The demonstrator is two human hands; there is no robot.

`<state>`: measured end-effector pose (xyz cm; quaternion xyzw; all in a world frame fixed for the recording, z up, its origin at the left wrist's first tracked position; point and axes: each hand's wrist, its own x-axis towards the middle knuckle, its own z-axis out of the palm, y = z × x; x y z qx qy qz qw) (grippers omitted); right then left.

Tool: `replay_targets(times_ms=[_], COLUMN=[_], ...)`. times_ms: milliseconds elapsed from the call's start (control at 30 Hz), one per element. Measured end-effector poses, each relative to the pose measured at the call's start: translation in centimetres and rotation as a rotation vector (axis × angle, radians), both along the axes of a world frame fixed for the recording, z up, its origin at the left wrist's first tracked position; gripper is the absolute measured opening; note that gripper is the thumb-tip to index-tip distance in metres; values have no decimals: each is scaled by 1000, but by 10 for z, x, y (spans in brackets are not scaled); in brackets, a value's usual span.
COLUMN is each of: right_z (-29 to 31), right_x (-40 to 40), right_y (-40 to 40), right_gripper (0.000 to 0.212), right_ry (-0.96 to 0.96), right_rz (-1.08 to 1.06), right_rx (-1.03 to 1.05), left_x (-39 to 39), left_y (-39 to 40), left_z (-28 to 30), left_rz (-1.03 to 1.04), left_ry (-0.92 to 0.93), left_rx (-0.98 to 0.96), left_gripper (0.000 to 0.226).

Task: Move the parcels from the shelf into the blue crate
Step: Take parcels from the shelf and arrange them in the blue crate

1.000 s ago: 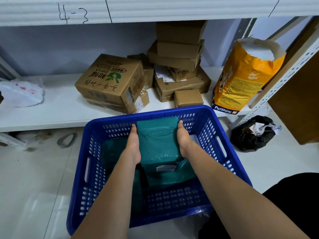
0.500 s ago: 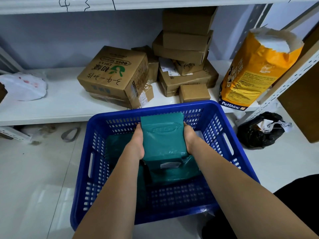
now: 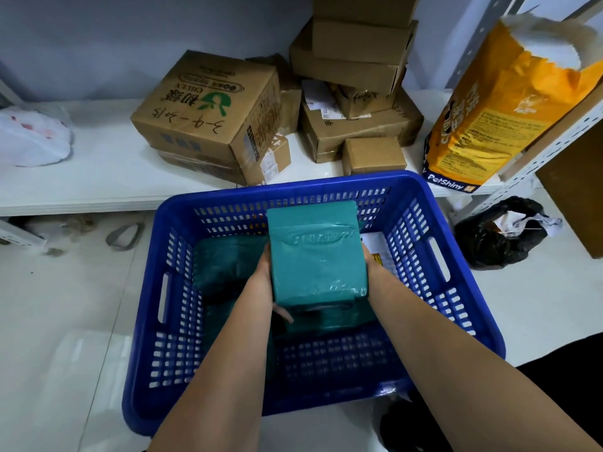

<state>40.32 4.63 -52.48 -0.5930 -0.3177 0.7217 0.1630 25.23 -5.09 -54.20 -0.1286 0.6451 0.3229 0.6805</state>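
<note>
A blue crate stands on the floor in front of the white shelf. Both hands hold a teal-wrapped parcel inside it, tilted up on its near end. My left hand grips its left side, with fingertips showing under the bottom edge. My right hand grips its right side, mostly hidden behind the parcel. More teal parcels lie on the crate floor. Brown cardboard boxes are on the shelf, with a stack to the right and a small box at the shelf's front.
An orange PetShiny bag leans at the shelf's right end against a perforated upright. A black plastic bag lies on the floor right of the crate. A white plastic bag sits at the shelf's left end. White tiled floor surrounds the crate.
The teal parcel has been raised and tipped more upright between both hands. The camera has moved closer and looks further down.
</note>
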Motion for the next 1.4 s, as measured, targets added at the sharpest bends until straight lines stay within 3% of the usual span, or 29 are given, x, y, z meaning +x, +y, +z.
replay_targets(times_ms=[167, 267, 400, 500, 600, 667, 733, 833, 867, 933, 1067, 1167, 1300, 1400], right_z=[19, 35, 12, 11, 26, 40, 53, 84, 95, 112, 119, 110, 98, 87], right_x=[12, 14, 28, 37, 49, 64, 76, 70, 63, 54, 56, 64, 62, 55], right_y=[-17, -24, -16, -22, -28, -28, -22, -10, -5, -2, -6, -1, 9, 15], right_gripper=[40, 36, 40, 53, 55, 35, 38, 38, 45, 62, 71, 98, 89, 85], right_ry=[54, 68, -28, 13, 116, 181, 123, 161, 193, 245, 270, 496, 580, 553], right_rz=[206, 329, 224, 202, 128, 128, 106, 127, 153, 222, 295, 100, -38, -43], right_rx=[-81, -57, -95, -142, -89, -44, -53, -37, -39, -37, 44, -43, -86, -50], left_x=[-3, -2, 2, 4, 3, -2, -11, -22, -22, -20, -15, -16, -15, -10], left_y=[-3, -8, -18, -19, -23, -27, -30, -33, -33, -32, -29, -30, -31, -34], left_z=[-18, -18, -15, -2, 22, 47, 63, 79, 86, 99, 110, 110, 98, 82], left_rz=[16, 89, 234, 195, 94, 39, -42, -82, -83, -95, -202, -238, -253, -238], left_ry=[-87, -163, -261, -166, -26, 53, 110, 51, 49, 88, 171, 191, 180, 222], left_rx=[-19, -21, -130, -128, 19, 232, 393, 486, 538, 621, 765, 840, 832, 757], left_gripper=[114, 98, 81, 59, 38, 30, 15, 91, 97, 97, 105, 106, 121, 117])
